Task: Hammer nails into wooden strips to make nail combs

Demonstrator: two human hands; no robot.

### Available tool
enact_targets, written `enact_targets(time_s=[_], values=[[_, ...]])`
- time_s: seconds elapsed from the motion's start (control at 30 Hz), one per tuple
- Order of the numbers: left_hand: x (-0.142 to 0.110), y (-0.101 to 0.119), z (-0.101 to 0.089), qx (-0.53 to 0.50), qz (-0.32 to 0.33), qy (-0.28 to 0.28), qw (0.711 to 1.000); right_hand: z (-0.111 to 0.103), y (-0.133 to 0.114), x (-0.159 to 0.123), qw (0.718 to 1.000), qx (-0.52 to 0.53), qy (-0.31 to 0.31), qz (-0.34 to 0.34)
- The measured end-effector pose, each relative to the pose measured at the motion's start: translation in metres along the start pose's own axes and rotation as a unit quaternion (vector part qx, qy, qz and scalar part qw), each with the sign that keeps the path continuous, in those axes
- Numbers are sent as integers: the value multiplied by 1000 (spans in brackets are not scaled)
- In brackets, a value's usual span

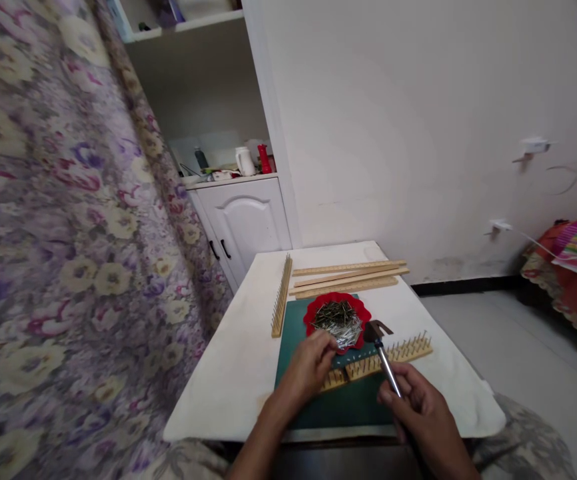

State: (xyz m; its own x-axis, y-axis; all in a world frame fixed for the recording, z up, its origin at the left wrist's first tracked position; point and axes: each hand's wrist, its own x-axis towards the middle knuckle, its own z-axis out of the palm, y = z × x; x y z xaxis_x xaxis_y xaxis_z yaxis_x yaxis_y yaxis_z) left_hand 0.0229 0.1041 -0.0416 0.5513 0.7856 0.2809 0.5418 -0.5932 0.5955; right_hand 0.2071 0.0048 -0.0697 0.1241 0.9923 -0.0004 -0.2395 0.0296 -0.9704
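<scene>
My right hand is wrapped round the metal handle of a small hammer, whose dark head hangs just above a wooden strip studded with nails. My left hand rests on the left end of that strip, fingers curled together near the red dish of loose nails; what they pinch is hidden. The strip lies across a dark green cutting mat on a small white table.
A second nailed strip lies at the mat's left. Three bare wooden strips lie at the table's far edge. A flowered curtain hangs close on the left, a white cabinet stands behind, and bedding sits right.
</scene>
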Motion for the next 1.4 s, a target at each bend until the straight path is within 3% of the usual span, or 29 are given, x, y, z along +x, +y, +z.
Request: enact_targets(time_s=[0.17,0.3,0.43,0.6,0.83,1.0,1.4], values=[[-50,29,37,-61,-46,-6,997,12,6,-3,1000,-21,0,3],[-76,29,65,-101,-88,14,991,13,18,-12,999,-44,-1,6],[-86,31,76,-122,-56,30,991,14,24,-22,998,-53,20,8],[-93,33,71,-119,-34,61,990,13,20,-32,998,-53,-14,25],[-90,-9,46,-97,-179,225,953,12,17,-36,997,-47,-37,48],[-81,-24,50,-80,-193,237,949,12,17,-36,996,-52,-41,56],[-78,-32,54,-26,-188,233,954,10,22,-34,997,-39,-30,63]])
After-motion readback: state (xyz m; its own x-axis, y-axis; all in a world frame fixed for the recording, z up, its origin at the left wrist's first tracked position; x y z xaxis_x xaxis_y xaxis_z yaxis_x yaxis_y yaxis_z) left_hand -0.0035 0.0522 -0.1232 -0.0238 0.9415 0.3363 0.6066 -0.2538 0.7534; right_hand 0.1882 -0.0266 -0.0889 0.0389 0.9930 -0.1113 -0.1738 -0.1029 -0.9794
